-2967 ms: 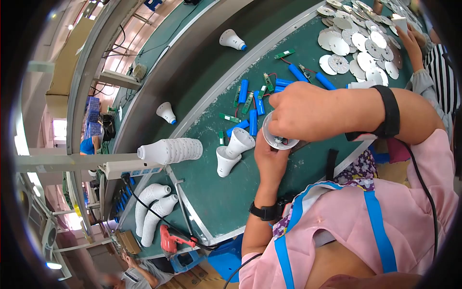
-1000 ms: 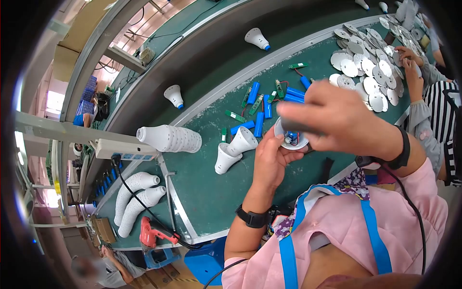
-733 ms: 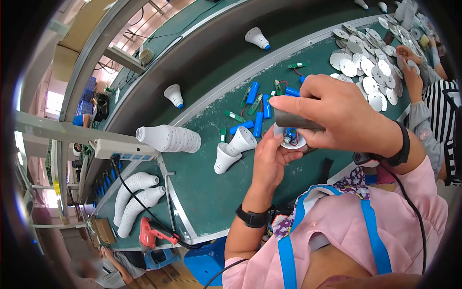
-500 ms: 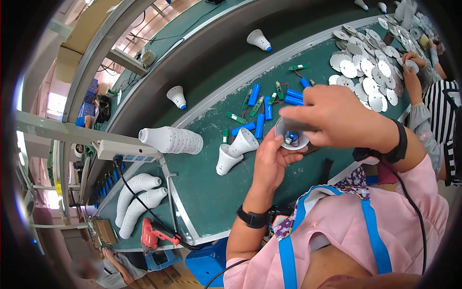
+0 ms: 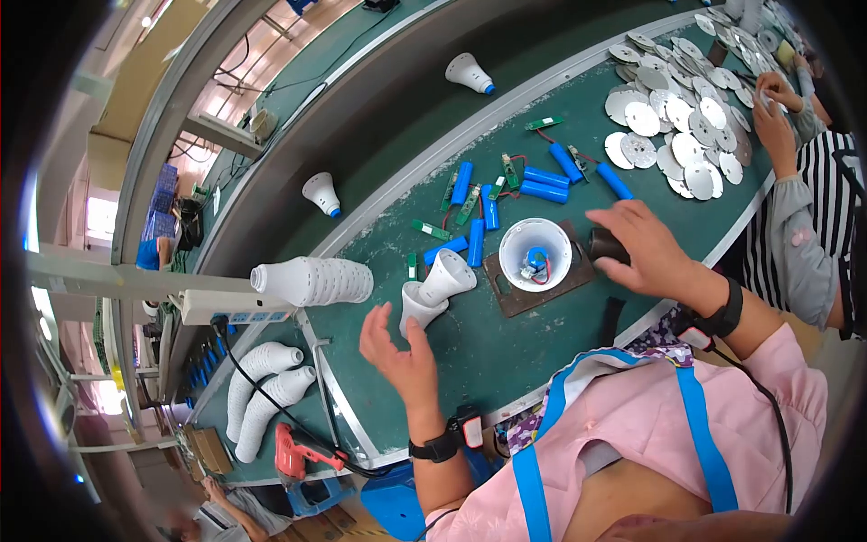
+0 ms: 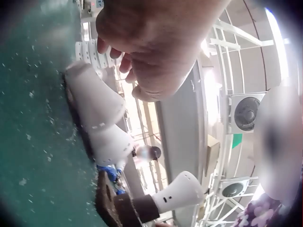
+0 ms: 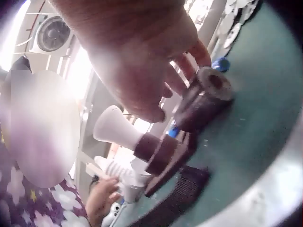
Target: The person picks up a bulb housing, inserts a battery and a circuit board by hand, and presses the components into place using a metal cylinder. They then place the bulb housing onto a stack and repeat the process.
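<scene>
the left hand is released, its fingers are spread and a little bent, and it holds nothing. it hovers low over the green desk. just beyond its fingertips lie two white cones on their sides, touching each other; the hand does not touch them. in the left wrist view the cones are also just under the fingers, with a gap between.

the right hand is grasping a dark tube: the fingers curl over it while it lies on the desk. to the left of this hand, very near, a white cup stands upright with its open mouth up on a brown plate; inside it something blue and thin wires are seen. beyond the right hand several blue batteries lie loose, and further away many round discs are spread.
</scene>
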`<state>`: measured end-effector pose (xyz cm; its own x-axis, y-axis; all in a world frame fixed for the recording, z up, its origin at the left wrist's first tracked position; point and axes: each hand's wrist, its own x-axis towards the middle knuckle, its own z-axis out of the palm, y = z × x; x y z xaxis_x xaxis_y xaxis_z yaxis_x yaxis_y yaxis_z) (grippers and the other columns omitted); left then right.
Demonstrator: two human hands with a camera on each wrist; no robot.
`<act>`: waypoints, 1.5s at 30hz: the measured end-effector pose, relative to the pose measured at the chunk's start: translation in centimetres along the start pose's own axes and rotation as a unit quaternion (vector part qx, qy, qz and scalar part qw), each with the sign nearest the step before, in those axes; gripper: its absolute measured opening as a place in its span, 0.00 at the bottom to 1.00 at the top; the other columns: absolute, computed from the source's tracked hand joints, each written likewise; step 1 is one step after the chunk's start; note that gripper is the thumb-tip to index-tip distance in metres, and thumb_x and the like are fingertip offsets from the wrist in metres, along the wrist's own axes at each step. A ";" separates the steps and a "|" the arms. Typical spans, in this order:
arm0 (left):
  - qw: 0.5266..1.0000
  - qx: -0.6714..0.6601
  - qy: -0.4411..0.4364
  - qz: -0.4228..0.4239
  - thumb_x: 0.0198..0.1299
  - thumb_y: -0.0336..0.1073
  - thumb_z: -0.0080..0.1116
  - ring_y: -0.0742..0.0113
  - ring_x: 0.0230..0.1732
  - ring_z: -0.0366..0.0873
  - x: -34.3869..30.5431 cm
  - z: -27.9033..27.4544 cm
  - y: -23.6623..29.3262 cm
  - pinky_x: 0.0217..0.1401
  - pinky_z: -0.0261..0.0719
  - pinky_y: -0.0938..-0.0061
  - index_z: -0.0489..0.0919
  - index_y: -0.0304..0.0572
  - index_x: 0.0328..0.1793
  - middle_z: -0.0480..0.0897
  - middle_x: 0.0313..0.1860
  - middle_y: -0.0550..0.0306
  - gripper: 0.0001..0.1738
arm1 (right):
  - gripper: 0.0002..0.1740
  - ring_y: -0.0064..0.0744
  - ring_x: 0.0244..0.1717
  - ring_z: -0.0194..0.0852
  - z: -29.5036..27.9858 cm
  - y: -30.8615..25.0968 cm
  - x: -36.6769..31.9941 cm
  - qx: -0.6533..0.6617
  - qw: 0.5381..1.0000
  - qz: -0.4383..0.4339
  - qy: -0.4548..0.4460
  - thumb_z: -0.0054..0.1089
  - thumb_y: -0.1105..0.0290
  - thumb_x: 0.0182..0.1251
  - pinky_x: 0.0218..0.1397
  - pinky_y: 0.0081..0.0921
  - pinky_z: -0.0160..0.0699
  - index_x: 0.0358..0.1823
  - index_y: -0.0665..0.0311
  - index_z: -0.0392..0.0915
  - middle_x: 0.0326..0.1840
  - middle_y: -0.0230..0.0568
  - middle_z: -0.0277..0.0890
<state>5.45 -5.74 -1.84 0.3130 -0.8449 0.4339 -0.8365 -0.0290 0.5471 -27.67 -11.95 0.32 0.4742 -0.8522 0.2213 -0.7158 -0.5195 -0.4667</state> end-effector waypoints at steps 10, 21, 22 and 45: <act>0.993 -0.050 -0.097 -0.053 0.46 0.34 0.63 0.48 0.53 0.68 -0.9 1.0 -1.4 0.57 0.63 0.61 0.68 0.35 0.57 0.73 0.51 0.43 0.30 | 0.43 0.47 0.55 0.64 1.2 -3.1 4.5 0.165 0.970 -0.109 0.144 0.68 0.64 0.39 0.57 0.35 0.65 0.60 0.67 0.59 0.54 0.51 0.64; 0.987 -0.008 -0.150 -0.059 0.47 0.30 0.62 0.54 0.52 0.69 -0.4 0.4 -1.7 0.56 0.65 0.66 0.69 0.37 0.57 0.72 0.51 0.45 0.28 | 0.34 0.48 0.52 0.67 -4.8 12.2 4.6 -0.162 0.936 0.252 0.185 0.61 0.58 0.50 0.54 0.36 0.67 0.58 0.61 0.62 0.50 0.53 0.69; 0.987 -0.004 -0.151 -0.053 0.48 0.30 0.61 0.54 0.52 0.69 -0.5 0.3 -1.7 0.56 0.65 0.66 0.69 0.37 0.57 0.72 0.51 0.45 0.28 | 0.30 0.45 0.52 0.67 -5.1 10.8 5.5 -0.312 0.913 0.135 0.227 0.61 0.61 0.50 0.54 0.35 0.67 0.56 0.58 0.66 0.48 0.48 0.70; 0.829 -0.494 -0.027 -0.261 0.49 0.20 0.56 0.69 0.42 0.74 -3.2 -4.3 -0.8 0.40 0.74 0.78 0.66 0.36 0.57 0.74 0.46 0.54 0.26 | 0.06 0.31 0.40 0.75 -1.0 7.2 4.2 0.574 0.770 0.091 0.265 0.41 0.67 0.69 0.50 0.29 0.70 0.35 0.59 0.66 0.35 0.43 0.76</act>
<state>7.07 -0.70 -0.56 0.4733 -0.8786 -0.0638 0.1914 0.0319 0.9810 -31.34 -19.32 -1.30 -0.0729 -0.9684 0.2384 0.3228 -0.2491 -0.9131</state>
